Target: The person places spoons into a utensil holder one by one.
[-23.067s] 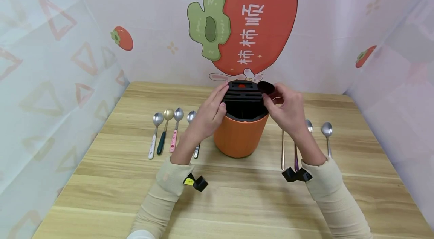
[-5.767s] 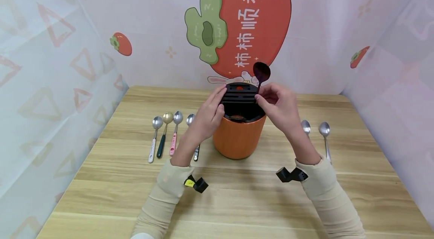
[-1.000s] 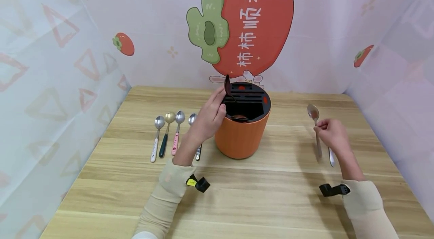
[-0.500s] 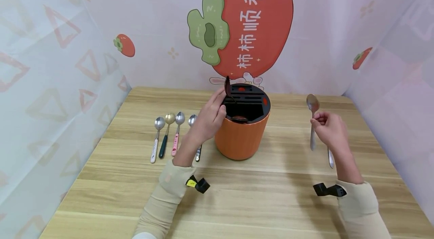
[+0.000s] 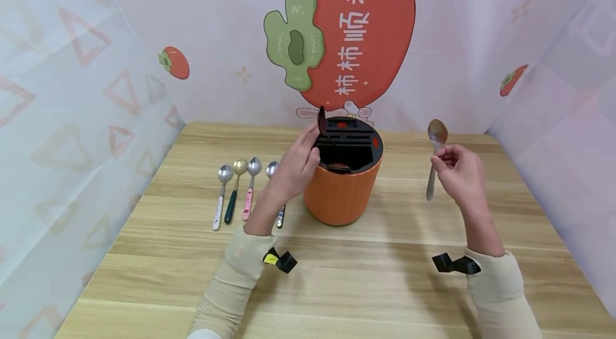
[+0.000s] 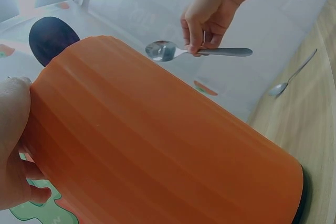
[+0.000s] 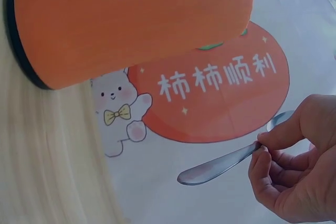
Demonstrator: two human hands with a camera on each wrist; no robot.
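Observation:
A round orange utensil holder (image 5: 340, 197) with a black slotted top stands at mid-table. My left hand (image 5: 294, 167) rests against its left side, fingers extended along the far side and the thumb nearer me. Beside those fingers a dark spoon (image 5: 322, 121) sticks up from the holder's left edge; its bowl also shows in the left wrist view. Well to the right, my right hand (image 5: 459, 173) pinches a silver spoon (image 5: 437, 131) by the handle, bowl up, above the table. The right wrist view shows thumb and fingertips meeting on that spoon's handle (image 7: 218, 169).
Left of the holder lie several spoons: white-handled (image 5: 218, 213), green-handled (image 5: 231, 206), pink-handled (image 5: 247, 202), and a black-handled one (image 5: 272, 168) partly behind my left arm. Another silver spoon (image 6: 279, 88) lies on the table, hidden by my right arm in the head view.
The right hand has lifted the silver spoon and carried it leftward and away from me. The dark spoon, pinched in that hand 5.8 seconds ago, stands at the holder's left edge. Left hand stays put.

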